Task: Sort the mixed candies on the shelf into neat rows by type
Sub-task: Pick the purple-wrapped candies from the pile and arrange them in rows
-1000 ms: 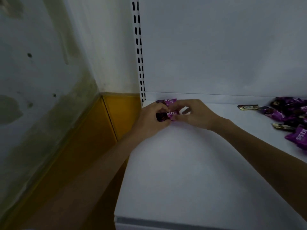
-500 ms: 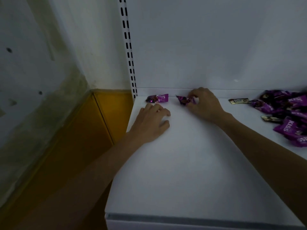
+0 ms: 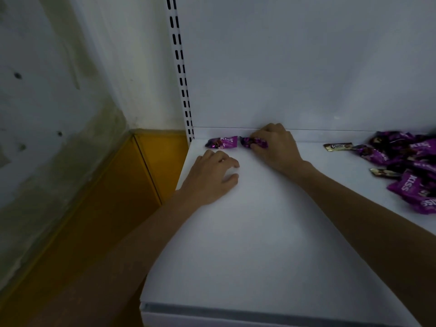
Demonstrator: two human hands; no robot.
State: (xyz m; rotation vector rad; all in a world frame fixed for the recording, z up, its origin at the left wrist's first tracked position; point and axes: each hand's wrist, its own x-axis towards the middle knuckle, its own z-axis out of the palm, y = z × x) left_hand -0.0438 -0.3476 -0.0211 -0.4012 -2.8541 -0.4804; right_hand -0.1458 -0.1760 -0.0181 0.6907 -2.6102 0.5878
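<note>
While near back wall (image 3: 295,67), candy pile (image 3: 410,159)

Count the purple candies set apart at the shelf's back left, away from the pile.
2. The first candy lies free by the back left corner. The second candy sits just right of it, pinched by the right hand, which could hide another.

Shelf (image 3: 259,232): 1. Hands: 2, left hand (image 3: 210,178) and right hand (image 3: 276,147). Purple candies lying apart at the rear left: 2, first purple candy (image 3: 221,143) and second purple candy (image 3: 246,140). Gold-brown candies: 2, rear gold-brown candy (image 3: 337,146) and front gold-brown candy (image 3: 383,173). Purple heap (image 3: 410,161) at the right: at least 5 wrappers; overlap and the view edge prevent an exact count. Slotted upright (image 3: 180,67): 1, with 2 columns of slots.
</note>
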